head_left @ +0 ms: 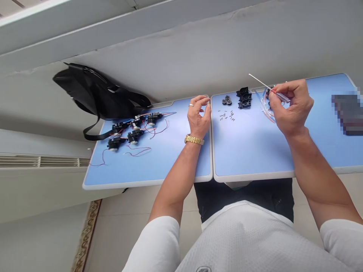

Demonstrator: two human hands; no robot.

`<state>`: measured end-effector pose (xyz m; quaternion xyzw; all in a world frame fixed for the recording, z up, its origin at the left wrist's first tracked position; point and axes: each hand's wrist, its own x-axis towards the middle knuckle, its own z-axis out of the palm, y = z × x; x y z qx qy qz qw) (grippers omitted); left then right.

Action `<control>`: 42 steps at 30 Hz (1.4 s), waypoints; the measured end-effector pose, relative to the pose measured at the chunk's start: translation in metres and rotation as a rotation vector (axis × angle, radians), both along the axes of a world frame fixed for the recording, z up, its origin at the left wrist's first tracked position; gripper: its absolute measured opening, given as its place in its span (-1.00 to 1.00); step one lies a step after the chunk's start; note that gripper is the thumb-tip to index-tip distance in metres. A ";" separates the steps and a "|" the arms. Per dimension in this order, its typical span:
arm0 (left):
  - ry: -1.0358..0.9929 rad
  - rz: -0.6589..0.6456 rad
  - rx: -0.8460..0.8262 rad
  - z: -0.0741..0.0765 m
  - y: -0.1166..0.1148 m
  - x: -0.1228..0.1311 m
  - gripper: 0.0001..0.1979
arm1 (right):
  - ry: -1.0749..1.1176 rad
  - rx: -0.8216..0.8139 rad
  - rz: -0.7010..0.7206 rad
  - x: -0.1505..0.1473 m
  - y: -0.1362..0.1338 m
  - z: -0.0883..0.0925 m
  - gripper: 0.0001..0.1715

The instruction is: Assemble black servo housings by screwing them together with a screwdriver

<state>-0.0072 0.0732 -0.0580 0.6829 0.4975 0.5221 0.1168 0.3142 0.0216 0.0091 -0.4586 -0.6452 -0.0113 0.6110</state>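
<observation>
My right hand (293, 107) grips a slim screwdriver (262, 83) with a translucent handle, its white shaft pointing away from me. Under those fingers lies a loose bunch of red and blue wires (266, 107). My left hand (199, 115) rests at the seam of the two blue tabletops with its fingers curled, and I see nothing in them. Nearest to it are several tiny screws (226, 115), two small round metal parts (226, 100) and black plastic housings (244, 97). Several black wired motor units (133, 130) lie further left.
A black bag (96, 90) lies against the far left table corner. A pixelated dark object (348, 115) sits at the right end of the tabletop (255, 151). A wall vent (39, 161) runs along the left. My knees are below the table's front edge.
</observation>
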 end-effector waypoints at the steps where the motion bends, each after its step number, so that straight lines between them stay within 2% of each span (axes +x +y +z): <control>1: 0.004 -0.003 -0.003 -0.001 0.001 0.000 -0.79 | -0.013 0.009 0.008 0.000 0.001 0.000 -0.96; 5: 0.004 -0.010 -0.006 -0.004 0.004 0.005 -0.78 | -0.083 -0.082 -0.027 0.006 0.008 -0.003 -0.95; 9: -0.004 -0.039 -0.045 -0.005 0.007 0.011 -0.74 | -0.181 -0.357 -0.020 0.014 0.005 -0.007 -0.89; 12: -0.023 -0.058 -0.074 -0.004 0.008 0.012 -0.74 | -0.318 -0.499 -0.051 0.014 -0.015 -0.010 -0.68; 17: -0.068 -0.091 -0.078 -0.005 0.013 0.015 -0.76 | -0.520 -0.659 -0.165 0.007 -0.058 -0.026 -0.77; 22: -0.067 -0.120 -0.104 -0.007 0.016 0.018 -0.77 | -0.580 -0.711 -0.226 0.004 -0.071 -0.042 -0.82; 27: -0.092 -0.112 -0.109 -0.008 0.015 0.019 -0.77 | -0.553 -0.718 -0.241 0.005 -0.069 -0.046 -0.84; 32: -0.117 -0.103 -0.107 -0.010 0.014 0.022 -0.78 | -0.446 -0.713 -0.221 0.021 -0.062 -0.037 -0.80; 37: -0.152 -0.112 -0.117 -0.011 0.016 0.025 -0.79 | -0.312 -0.673 -0.313 0.051 -0.037 -0.023 -0.75; 42: -0.166 -0.137 -0.115 -0.011 0.017 0.025 -0.80 | -0.282 -0.727 -0.388 0.064 -0.010 -0.023 -0.57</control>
